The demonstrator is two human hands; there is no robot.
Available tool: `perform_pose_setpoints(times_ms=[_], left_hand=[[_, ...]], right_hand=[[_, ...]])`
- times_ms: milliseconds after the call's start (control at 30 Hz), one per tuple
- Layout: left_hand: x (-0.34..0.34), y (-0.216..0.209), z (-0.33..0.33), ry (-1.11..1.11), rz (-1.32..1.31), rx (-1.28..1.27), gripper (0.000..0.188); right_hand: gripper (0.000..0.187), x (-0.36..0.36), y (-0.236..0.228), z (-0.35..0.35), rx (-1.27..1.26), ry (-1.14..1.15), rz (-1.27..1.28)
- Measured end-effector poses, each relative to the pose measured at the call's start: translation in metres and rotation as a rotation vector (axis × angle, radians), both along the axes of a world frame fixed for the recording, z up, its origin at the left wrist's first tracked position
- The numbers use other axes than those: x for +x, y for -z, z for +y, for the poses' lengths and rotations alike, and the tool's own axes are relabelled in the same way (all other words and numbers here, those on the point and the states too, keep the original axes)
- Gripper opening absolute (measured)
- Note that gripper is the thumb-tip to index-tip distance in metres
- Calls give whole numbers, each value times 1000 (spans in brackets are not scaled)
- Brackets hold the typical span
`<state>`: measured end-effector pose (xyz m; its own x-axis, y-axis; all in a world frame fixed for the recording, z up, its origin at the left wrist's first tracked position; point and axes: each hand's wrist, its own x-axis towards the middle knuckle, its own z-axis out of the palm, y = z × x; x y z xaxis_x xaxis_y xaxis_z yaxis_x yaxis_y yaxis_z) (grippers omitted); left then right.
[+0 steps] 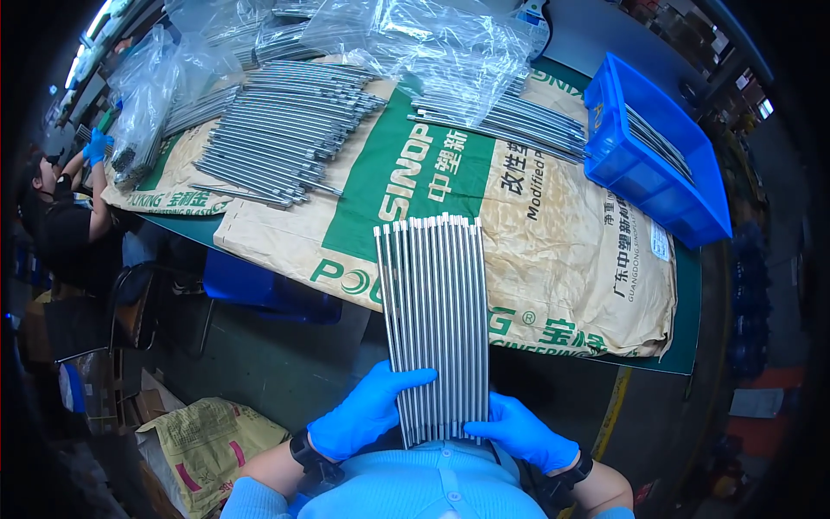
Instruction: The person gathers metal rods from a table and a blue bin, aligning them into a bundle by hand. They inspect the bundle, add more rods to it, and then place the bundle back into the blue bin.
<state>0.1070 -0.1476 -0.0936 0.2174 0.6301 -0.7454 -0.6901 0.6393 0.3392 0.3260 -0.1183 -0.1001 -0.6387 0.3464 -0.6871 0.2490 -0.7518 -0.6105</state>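
Observation:
A flat row of several thin metal rods (439,320) is held up between my two blue-gloved hands, their far ends reaching over the table's front edge. My left hand (367,408) grips the row's left side, thumb lying across the front. On the lower right side, my right hand (526,430) closes round the edge with its thumb near the rods' bottom ends. Fingers behind the row are hidden. Beyond, a wide pile of similar metal rods (281,130) lies on the paper sacks, and another rod bundle (510,121) rests partly under clear plastic.
Printed paper sacks (571,259) cover the green table (685,320). At the right stands a blue plastic bin (640,186) with rods inside. Clear plastic bags (415,43) heap along the back. A co-worker (73,208) in blue gloves sits far left. A yellow sack (207,445) lies on the floor.

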Motion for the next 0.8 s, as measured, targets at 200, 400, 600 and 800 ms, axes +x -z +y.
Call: perform_pose_setpoints(times_ms=[200, 400, 600, 800], left_hand=[[0, -1, 0, -1, 14, -13, 37], [1, 4, -2, -5, 8, 18, 38], [4, 3, -5, -15, 32, 94, 37], [5, 9, -7, -55, 99, 133, 37]], right_hand=[[35, -2, -1, 1, 13, -28, -47], [39, -3, 12, -2, -144, 144, 31], [47, -17, 13, -3, -378, 171, 99], [56, -17, 22, -6, -429, 156, 190]])
